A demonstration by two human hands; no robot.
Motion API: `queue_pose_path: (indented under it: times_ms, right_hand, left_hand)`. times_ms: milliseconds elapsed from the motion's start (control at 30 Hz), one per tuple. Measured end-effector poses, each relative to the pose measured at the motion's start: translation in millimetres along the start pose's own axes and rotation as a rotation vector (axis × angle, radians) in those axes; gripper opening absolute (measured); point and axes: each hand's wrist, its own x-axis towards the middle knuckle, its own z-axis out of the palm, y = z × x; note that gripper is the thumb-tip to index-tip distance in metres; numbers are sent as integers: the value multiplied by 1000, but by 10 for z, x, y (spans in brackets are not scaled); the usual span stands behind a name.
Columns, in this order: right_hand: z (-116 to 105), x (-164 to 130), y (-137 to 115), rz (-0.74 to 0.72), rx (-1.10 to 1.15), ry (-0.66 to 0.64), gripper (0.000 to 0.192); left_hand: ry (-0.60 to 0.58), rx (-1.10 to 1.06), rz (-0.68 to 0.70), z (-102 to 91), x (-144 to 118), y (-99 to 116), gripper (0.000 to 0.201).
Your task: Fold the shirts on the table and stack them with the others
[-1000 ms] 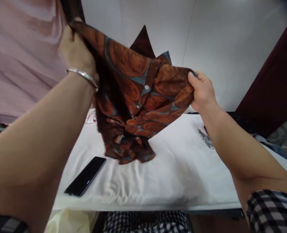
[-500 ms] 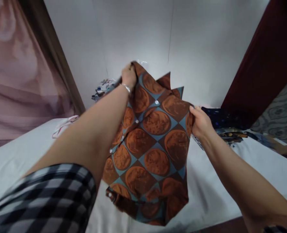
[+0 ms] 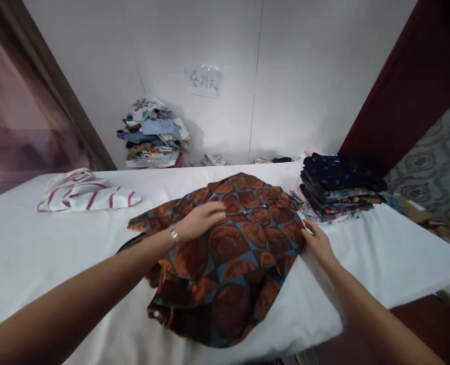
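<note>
A brown, orange and blue patterned shirt (image 3: 228,243) lies rumpled on the white-covered table (image 3: 365,268), its lower end hanging toward the near edge. White buttons show near its upper right side. My left hand (image 3: 200,220) hovers over or rests lightly on the shirt's left half, fingers stretched out; whether it touches cannot be told. At the shirt's right edge is my right hand (image 3: 318,243), fingers apart and close to the cloth, with nothing visibly gripped.
Folded dark clothes (image 3: 335,182) are stacked at the right, close to the shirt. A white, red-striped garment (image 3: 88,195) lies at the left. Behind the table rises a tall clothes pile (image 3: 152,134). A paper sign (image 3: 205,81) hangs on the wall.
The shirt has come down from being held up by both hands to lying on the table. Both hands have let go of it, and the left hand has lowered.
</note>
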Motion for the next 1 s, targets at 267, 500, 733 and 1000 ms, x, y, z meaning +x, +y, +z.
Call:
queue_pose_path:
  times_ms: [267,500,733,1000]
  right_hand:
    - [204,-1338,-945,-644,-132,-797,56]
    - [149,-1681,-906,-768,-269,-576,60]
    - [210,-1613,-817,-728,-365,-684,37]
    - [158,-1364,-1020,-542,117,-637,23]
  left_hand:
    - [49,51,-150,476,-1824,133,46]
    - [214,230,-235,568,-2154,-44,26]
    - [162,409,-307,519,-2183,-249,40]
    - [241,308,-184,403,-2011,-132,16]
